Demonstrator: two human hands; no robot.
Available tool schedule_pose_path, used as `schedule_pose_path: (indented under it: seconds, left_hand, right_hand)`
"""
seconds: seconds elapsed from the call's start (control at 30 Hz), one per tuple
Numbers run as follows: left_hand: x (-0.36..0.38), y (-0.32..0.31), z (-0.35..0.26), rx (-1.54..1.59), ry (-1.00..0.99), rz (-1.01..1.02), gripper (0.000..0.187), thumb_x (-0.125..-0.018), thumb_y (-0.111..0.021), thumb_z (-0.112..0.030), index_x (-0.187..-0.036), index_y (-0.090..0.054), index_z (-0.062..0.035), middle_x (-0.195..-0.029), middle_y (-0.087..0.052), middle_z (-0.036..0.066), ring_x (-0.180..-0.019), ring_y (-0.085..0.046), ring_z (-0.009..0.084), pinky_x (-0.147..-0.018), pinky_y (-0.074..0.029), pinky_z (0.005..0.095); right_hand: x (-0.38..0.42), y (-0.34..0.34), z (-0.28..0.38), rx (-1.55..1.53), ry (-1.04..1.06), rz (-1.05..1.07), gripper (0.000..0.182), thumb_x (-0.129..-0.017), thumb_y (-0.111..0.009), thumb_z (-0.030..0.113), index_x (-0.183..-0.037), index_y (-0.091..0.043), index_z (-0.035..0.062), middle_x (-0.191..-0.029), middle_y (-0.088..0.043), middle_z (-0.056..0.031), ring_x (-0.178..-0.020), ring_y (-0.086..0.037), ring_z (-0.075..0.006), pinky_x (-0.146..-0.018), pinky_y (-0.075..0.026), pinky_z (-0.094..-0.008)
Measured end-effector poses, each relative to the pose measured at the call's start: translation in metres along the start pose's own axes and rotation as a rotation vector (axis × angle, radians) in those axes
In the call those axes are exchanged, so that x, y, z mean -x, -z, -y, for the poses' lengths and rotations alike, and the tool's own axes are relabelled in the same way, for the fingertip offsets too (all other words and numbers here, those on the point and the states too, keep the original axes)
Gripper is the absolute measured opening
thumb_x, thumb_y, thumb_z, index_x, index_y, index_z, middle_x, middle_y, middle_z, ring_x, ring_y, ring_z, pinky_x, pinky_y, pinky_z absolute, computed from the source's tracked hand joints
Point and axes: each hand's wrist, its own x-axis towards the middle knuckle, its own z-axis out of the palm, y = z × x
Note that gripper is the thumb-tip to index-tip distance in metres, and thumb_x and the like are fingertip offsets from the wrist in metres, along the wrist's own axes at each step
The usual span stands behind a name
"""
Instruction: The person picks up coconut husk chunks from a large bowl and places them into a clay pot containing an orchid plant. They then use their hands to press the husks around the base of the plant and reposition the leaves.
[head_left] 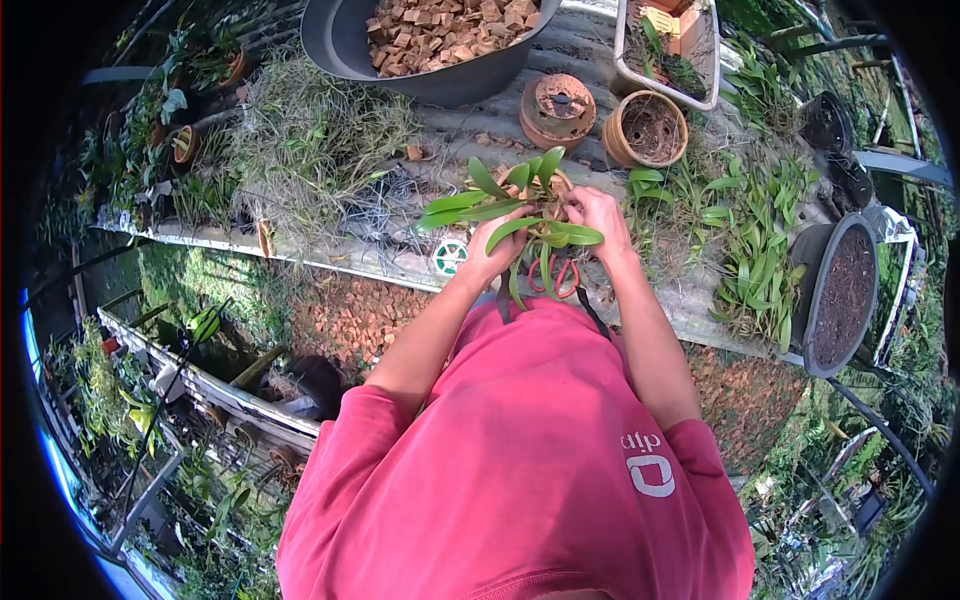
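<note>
A leafy green orchid plant (pixel 487 210) is between my two hands, above the front part of the corrugated bench (pixel 420 262). My left hand (pixel 497 243) closes on its base from the left, fingers partly covered by leaves. On the other side, my right hand (pixel 596 216) has its fingers bent in and pinched at the plant's base. The roots are mostly hidden by hands and leaves. Just below the plant lie red-handled scissors (pixel 568 280) at the bench edge. A green and white spool (pixel 449 257) rests left of my left hand.
Behind the plant stand a black tub (pixel 470 88) of brick chunks, an upturned clay pot (pixel 556 112), a soil-filled clay pot (pixel 646 130) and a rectangular planter (pixel 708 50). Wispy plants (pixel 305 140) cover the left; leafy plants (pixel 757 260) and a soil-filled tub (pixel 840 295) lie right.
</note>
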Motion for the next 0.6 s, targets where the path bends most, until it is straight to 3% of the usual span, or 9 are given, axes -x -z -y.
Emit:
schedule_pose_path:
  seconds: [0.1, 0.2, 0.3, 0.4, 0.6]
  left_hand:
    - [-0.002, 0.005, -0.005, -0.039, 0.073, 0.064, 0.034, -0.095, -0.061, -0.010, -0.128, -0.069, -0.0092, -0.111, -0.074, 0.023, -0.105, -0.071, 0.0427, -0.091, -0.057, 0.0488]
    - [-0.003, 0.005, -0.008, -0.037, 0.087, 0.077, 0.036, -0.094, -0.060, -0.009, -0.129, -0.069, -0.0085, -0.114, -0.074, 0.023, -0.108, -0.071, 0.0422, -0.092, -0.057, 0.0478]
    - [-0.003, 0.003, -0.005, -0.025, 0.065, 0.069, 0.035, -0.095, -0.060, -0.008, -0.128, -0.069, -0.0079, -0.114, -0.074, 0.023, -0.107, -0.071, 0.0425, -0.092, -0.057, 0.0480]
    - [-0.004, 0.002, -0.005, -0.016, 0.078, 0.078, 0.034, -0.095, -0.059, -0.008, -0.127, -0.069, -0.0075, -0.113, -0.074, 0.022, -0.106, -0.071, 0.0424, -0.092, -0.058, 0.0479]
    - [-0.004, 0.003, -0.004, -0.023, 0.066, 0.075, 0.032, -0.096, -0.059, -0.010, -0.127, -0.068, -0.0080, -0.115, -0.074, 0.022, -0.108, -0.071, 0.0421, -0.092, -0.057, 0.0485]
  right_hand:
    - [0.007, -0.002, -0.004, -0.114, 0.096, -0.097, 0.019, -0.089, -0.072, 0.010, -0.107, -0.074, 0.0048, -0.099, -0.073, -0.0186, -0.094, -0.070, -0.0414, -0.081, -0.056, -0.0491]
    - [0.005, -0.005, -0.016, -0.020, 0.189, -0.105, 0.017, -0.088, -0.072, 0.010, -0.103, -0.074, 0.0029, -0.094, -0.074, -0.0177, -0.093, -0.070, -0.0388, -0.081, -0.057, -0.0467]
    - [-0.001, -0.007, -0.017, 0.183, 0.289, -0.106, 0.013, -0.089, -0.071, 0.007, -0.100, -0.075, 0.0006, -0.101, -0.074, -0.0154, -0.094, -0.070, -0.0358, -0.087, -0.057, -0.0428]
    - [0.001, -0.011, 0.003, 0.250, 0.158, -0.116, 0.015, -0.089, -0.070, 0.012, -0.096, -0.076, 0.0012, -0.104, -0.070, -0.0130, -0.101, -0.065, -0.0331, -0.092, -0.056, -0.0441]
    - [0.001, -0.009, -0.001, 0.425, 0.161, -0.001, 0.016, -0.083, -0.069, 0.014, -0.093, -0.076, 0.0040, -0.116, -0.063, -0.0096, -0.119, -0.058, -0.0308, -0.092, -0.055, -0.0468]
